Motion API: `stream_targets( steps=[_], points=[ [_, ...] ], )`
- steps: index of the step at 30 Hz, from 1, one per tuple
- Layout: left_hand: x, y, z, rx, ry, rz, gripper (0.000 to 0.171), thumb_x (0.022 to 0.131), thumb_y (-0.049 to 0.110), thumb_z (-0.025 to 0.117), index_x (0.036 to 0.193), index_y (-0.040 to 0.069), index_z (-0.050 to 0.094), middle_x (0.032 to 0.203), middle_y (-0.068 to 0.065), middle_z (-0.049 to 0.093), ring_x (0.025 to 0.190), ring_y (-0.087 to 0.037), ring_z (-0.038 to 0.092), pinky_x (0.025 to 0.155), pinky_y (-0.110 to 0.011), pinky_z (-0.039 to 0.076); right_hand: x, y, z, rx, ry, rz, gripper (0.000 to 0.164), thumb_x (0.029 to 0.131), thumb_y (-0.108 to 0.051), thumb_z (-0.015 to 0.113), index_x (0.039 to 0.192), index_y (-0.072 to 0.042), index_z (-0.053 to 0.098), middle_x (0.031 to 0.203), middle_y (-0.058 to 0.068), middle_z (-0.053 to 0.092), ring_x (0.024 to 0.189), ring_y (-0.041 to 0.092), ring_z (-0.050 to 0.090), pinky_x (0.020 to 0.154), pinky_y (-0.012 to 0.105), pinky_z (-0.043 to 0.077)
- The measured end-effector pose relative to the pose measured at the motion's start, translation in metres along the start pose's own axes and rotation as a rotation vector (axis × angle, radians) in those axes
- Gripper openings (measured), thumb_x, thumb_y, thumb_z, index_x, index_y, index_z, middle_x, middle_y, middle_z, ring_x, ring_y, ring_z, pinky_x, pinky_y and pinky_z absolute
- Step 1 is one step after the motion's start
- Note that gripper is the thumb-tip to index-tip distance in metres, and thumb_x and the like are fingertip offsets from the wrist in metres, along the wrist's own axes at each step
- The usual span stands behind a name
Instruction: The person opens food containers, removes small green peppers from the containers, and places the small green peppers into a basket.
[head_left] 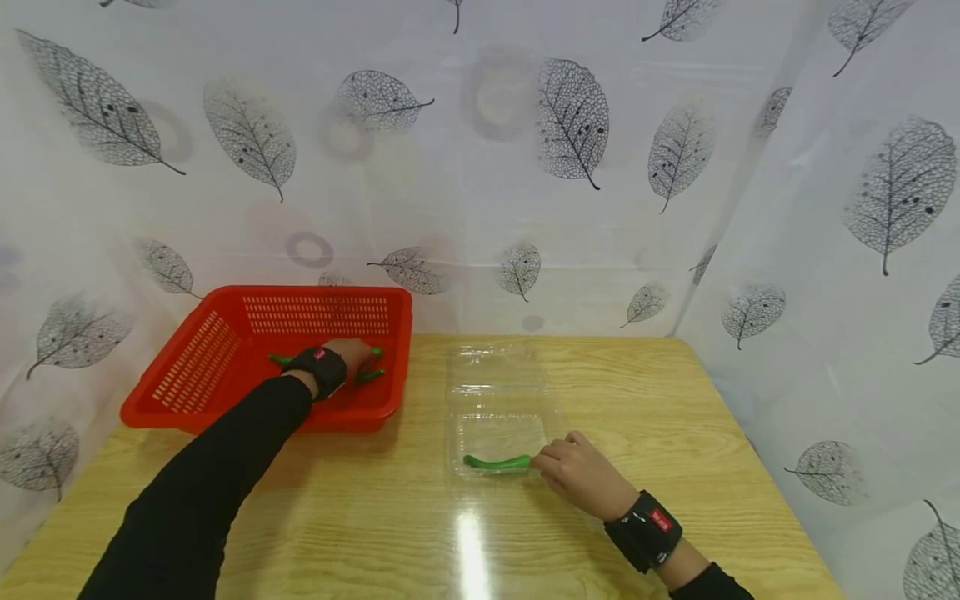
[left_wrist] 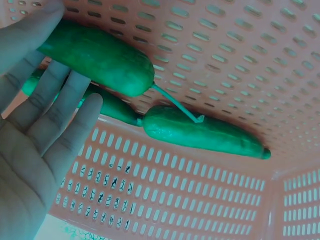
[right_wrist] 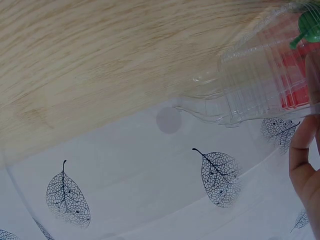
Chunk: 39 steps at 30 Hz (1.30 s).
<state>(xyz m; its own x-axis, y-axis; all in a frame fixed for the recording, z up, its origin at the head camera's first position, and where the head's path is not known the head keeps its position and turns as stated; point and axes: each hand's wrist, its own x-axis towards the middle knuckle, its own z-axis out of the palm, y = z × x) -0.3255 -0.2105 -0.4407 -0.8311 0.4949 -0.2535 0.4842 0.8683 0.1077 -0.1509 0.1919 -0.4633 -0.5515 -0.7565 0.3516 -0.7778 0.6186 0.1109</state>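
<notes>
In the head view, my left hand (head_left: 354,357) reaches into a red basket (head_left: 339,292). The left wrist view shows its thumb and fingers gripping a cucumber (left_wrist: 105,62) with a thin stem. Another cucumber (left_wrist: 200,131) lies beyond it, and a further one is partly hidden behind the fingers. My right hand (head_left: 581,473) holds the near right corner of a clear plastic box (head_left: 498,429), its fingertips partly hidden. One cucumber (head_left: 495,463) lies along the box's near side, its right end by those fingers. At the right wrist view's edge, the right hand (right_wrist: 306,165) is only partly visible.
The clear box's lid (head_left: 495,367) is folded back towards the far side. Both containers stand on a wooden table (head_left: 637,392). A pale leaf-print curtain (head_left: 465,208) hangs behind and beside the table. The basket's raised rim surrounds the left hand.
</notes>
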Motion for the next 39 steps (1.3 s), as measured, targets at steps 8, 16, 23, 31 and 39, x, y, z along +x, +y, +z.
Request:
stream_targets(
  steps=[8, 16, 23, 31, 39],
  points=[
    [-0.008, 0.003, -0.013, 0.012, -0.065, -0.032, 0.009, 0.076, 0.006, 0.073, 0.073, 0.011, 0.066, 0.069, 0.001, 0.051, 0.064, -0.017, 0.043, 0.056, -0.026, 0.034, 0.000, 0.000, 0.000, 0.003, -0.016, 0.009, 0.021, 0.073, -0.012, 0.077, 0.091, -0.018, 0.070, 0.082, -0.008, 0.068, 0.075, 0.005, 0.062, 0.070, 0.024, 0.040],
    [-0.011, 0.001, -0.027, 0.076, -0.041, 0.002, 0.021, 0.068, 0.004, 0.079, 0.084, 0.009, 0.067, 0.083, -0.003, 0.063, 0.073, -0.018, 0.052, 0.063, -0.030, 0.045, 0.000, -0.002, 0.000, -0.005, -0.019, 0.010, 0.020, 0.073, -0.013, 0.077, 0.091, -0.018, 0.069, 0.081, -0.008, 0.068, 0.074, 0.005, 0.062, 0.069, 0.024, 0.040],
    [-0.020, 0.008, -0.041, 0.078, -0.025, -0.019, 0.016, 0.079, 0.009, 0.072, 0.094, 0.007, 0.067, 0.081, -0.003, 0.060, 0.074, -0.018, 0.050, 0.069, -0.033, 0.046, 0.001, -0.002, -0.001, -0.004, -0.008, -0.003, 0.021, 0.072, -0.012, 0.078, 0.091, -0.018, 0.070, 0.082, -0.008, 0.068, 0.075, 0.005, 0.062, 0.069, 0.024, 0.040],
    [-0.043, 0.038, -0.067, 0.133, 0.130, -0.046, 0.015, 0.087, 0.018, 0.065, 0.088, 0.003, 0.066, 0.069, -0.005, 0.056, 0.065, -0.018, 0.051, 0.061, -0.034, 0.049, 0.001, -0.002, -0.003, -0.007, -0.009, 0.000, 0.023, 0.071, -0.013, 0.079, 0.092, -0.018, 0.070, 0.082, -0.008, 0.069, 0.076, 0.006, 0.062, 0.069, 0.025, 0.041],
    [-0.071, 0.101, -0.076, 0.207, 0.452, -0.006, 0.027, 0.085, 0.023, 0.067, 0.101, 0.002, 0.064, 0.090, -0.016, 0.064, 0.083, -0.032, 0.061, 0.075, -0.044, 0.052, 0.003, -0.002, -0.004, -0.014, 0.036, -0.027, 0.026, 0.065, -0.011, 0.081, 0.088, -0.017, 0.069, 0.079, -0.008, 0.068, 0.072, 0.005, 0.061, 0.067, 0.024, 0.039]
  ],
)
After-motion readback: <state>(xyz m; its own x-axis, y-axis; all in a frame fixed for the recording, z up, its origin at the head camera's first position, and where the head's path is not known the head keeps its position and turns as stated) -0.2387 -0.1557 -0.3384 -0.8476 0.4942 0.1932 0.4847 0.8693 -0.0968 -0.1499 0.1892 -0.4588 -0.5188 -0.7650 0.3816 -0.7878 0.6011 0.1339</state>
